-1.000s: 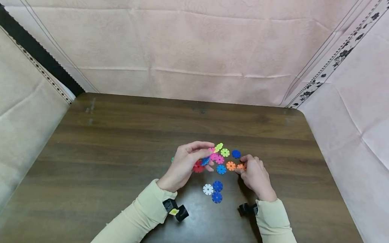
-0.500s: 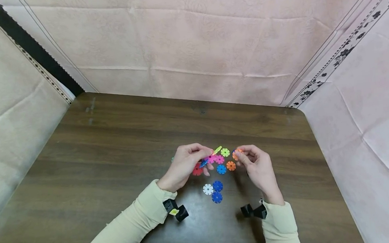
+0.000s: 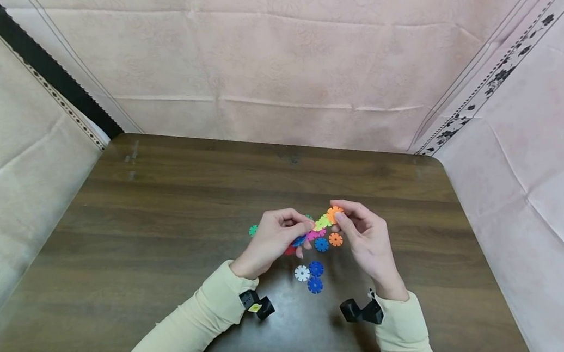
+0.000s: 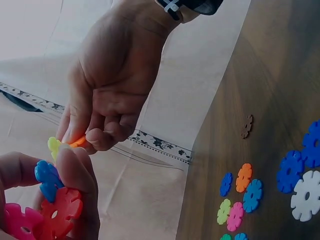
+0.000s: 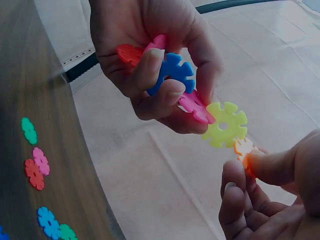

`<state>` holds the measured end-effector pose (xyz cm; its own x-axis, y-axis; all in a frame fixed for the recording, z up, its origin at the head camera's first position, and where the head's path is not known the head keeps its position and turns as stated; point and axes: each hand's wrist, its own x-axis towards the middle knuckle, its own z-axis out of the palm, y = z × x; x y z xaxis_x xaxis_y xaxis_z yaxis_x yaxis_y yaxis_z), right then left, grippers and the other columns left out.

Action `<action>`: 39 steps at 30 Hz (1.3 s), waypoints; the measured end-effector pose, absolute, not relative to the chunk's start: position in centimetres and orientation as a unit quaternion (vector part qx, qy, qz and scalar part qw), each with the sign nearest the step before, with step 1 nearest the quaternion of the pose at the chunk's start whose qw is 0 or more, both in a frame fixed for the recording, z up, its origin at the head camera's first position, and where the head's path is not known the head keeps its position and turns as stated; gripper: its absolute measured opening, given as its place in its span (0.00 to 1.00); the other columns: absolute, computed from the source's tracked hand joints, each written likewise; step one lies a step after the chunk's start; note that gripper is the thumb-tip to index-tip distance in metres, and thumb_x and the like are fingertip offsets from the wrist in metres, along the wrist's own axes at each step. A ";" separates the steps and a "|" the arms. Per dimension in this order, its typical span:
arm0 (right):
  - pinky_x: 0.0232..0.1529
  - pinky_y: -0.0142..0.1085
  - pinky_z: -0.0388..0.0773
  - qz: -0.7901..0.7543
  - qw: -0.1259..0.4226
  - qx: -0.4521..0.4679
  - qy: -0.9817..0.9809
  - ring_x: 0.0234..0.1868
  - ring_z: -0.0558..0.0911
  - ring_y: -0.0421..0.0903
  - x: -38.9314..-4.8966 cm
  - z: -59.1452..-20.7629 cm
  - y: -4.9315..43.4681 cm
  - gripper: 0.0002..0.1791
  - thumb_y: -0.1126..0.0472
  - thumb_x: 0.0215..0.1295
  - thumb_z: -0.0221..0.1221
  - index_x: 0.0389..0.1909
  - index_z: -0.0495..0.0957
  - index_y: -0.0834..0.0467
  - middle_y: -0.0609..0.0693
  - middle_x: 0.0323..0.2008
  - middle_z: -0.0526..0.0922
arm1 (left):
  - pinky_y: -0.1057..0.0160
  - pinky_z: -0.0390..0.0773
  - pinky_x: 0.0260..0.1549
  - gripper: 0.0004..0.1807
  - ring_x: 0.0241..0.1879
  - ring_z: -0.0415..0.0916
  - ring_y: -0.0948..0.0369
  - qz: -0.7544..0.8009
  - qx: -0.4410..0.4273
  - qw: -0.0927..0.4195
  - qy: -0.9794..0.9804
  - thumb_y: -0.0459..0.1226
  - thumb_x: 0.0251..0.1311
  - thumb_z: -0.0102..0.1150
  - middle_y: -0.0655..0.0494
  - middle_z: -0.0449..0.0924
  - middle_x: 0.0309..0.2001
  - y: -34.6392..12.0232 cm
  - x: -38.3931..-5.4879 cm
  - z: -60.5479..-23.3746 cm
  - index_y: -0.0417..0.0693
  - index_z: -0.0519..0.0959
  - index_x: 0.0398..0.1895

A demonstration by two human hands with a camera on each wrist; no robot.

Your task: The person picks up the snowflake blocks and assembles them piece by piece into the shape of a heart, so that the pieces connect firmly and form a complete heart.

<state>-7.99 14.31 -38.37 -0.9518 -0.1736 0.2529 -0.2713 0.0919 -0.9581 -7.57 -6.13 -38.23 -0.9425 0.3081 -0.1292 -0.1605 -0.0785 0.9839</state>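
Note:
My left hand (image 3: pixel 274 239) grips a chain of notched plastic discs, lifted over the table. In the right wrist view the chain runs from a red disc (image 5: pixel 129 55) past a blue disc (image 5: pixel 172 67) and a pink disc (image 5: pixel 194 107) to a yellow-green disc (image 5: pixel 234 131) at its end. My right hand (image 3: pixel 370 241) pinches an orange disc (image 3: pixel 335 214) between thumb and fingers. Edge to edge, the orange disc meets the yellow-green one at a slot. Fingers of the left hand cover parts of the chain.
Loose discs lie on the wooden table (image 3: pixel 168 233): an orange disc (image 3: pixel 335 240) and a light blue disc (image 3: pixel 321 244) below the hands, a white disc (image 3: pixel 302 273) beside two blue ones nearer me, a green disc (image 3: pixel 253 230) at left. Cloth walls (image 3: pixel 264 62) surround the table.
My right hand has picked the orange disc off the table and brought it up and left to the chain's yellow-green end. The left hand has turned the chain slightly, staying nearly in place.

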 end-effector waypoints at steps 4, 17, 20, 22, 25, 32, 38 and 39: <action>0.37 0.34 0.83 0.653 0.034 0.154 -0.741 0.33 0.81 0.52 -7.8 -38.4 14.2 0.15 0.66 0.68 0.57 0.54 0.79 0.63 0.59 0.40 0.81 | 0.63 0.81 0.21 0.09 0.20 0.79 0.57 0.726 0.064 0.157 0.667 0.36 0.63 0.62 0.42 0.82 0.28 -6.0 -7.6 -38.4 0.39 0.82 0.41; 0.31 0.31 0.81 0.604 0.029 0.107 -0.789 0.31 0.79 0.58 -6.5 -35.2 13.1 0.12 0.71 0.64 0.59 0.48 0.83 0.63 0.56 0.33 0.79 | 0.66 0.78 0.18 0.07 0.20 0.77 0.59 0.717 0.079 0.152 0.676 0.35 0.64 0.61 0.34 0.80 0.31 -5.6 -7.7 -38.3 0.40 0.81 0.41; 0.31 0.31 0.81 0.619 0.036 0.114 -0.776 0.30 0.80 0.57 -7.0 -36.2 13.4 0.15 0.70 0.64 0.59 0.52 0.82 0.61 0.56 0.34 0.80 | 0.66 0.79 0.19 0.11 0.21 0.78 0.58 0.727 0.076 0.164 0.663 0.39 0.65 0.60 0.38 0.82 0.33 -5.7 -7.7 -38.0 0.41 0.80 0.45; 0.32 0.33 0.82 0.634 0.042 0.112 -0.764 0.29 0.81 0.55 -7.3 -37.1 13.6 0.16 0.68 0.64 0.60 0.53 0.81 0.60 0.57 0.34 0.81 | 0.64 0.80 0.20 0.15 0.22 0.79 0.56 0.735 0.076 0.176 0.651 0.43 0.66 0.59 0.39 0.82 0.35 -5.9 -7.7 -37.9 0.43 0.80 0.48; 0.32 0.37 0.83 0.648 0.053 0.104 -0.752 0.28 0.82 0.55 -7.5 -38.1 13.7 0.15 0.65 0.62 0.63 0.51 0.80 0.60 0.57 0.34 0.83 | 0.60 0.82 0.24 0.20 0.25 0.82 0.53 0.738 0.081 0.199 0.640 0.48 0.67 0.57 0.39 0.83 0.37 -6.2 -7.8 -38.0 0.44 0.80 0.52; 0.29 0.35 0.82 0.651 0.067 0.105 -0.749 0.26 0.80 0.55 -7.8 -39.0 13.8 0.13 0.63 0.63 0.64 0.47 0.81 0.62 0.57 0.33 0.83 | 0.55 0.84 0.33 0.24 0.30 0.84 0.50 0.721 0.091 0.237 0.645 0.52 0.66 0.55 0.44 0.85 0.33 -6.6 -8.0 -38.9 0.43 0.82 0.51; 0.27 0.31 0.80 0.645 0.072 0.107 -0.754 0.25 0.80 0.52 -7.6 -38.4 13.5 0.12 0.67 0.65 0.61 0.48 0.80 0.67 0.59 0.33 0.82 | 0.53 0.84 0.36 0.24 0.29 0.85 0.52 0.729 0.090 0.268 0.623 0.52 0.67 0.53 0.43 0.85 0.33 -6.8 -8.2 -39.2 0.43 0.81 0.54; 0.27 0.31 0.80 0.644 0.071 0.108 -0.754 0.25 0.80 0.50 -7.5 -38.0 13.4 0.12 0.68 0.65 0.61 0.48 0.79 0.68 0.60 0.33 0.82 | 0.53 0.84 0.36 0.25 0.29 0.85 0.52 0.732 0.087 0.271 0.619 0.52 0.67 0.53 0.43 0.85 0.33 -6.9 -8.2 -39.2 0.43 0.80 0.54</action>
<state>-7.46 13.40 -38.01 -0.9665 -0.0711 0.2465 -0.2546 0.1464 -0.9559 -8.18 -6.85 -39.22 -0.8379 0.5049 -0.2072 -0.2884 -0.0872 0.9535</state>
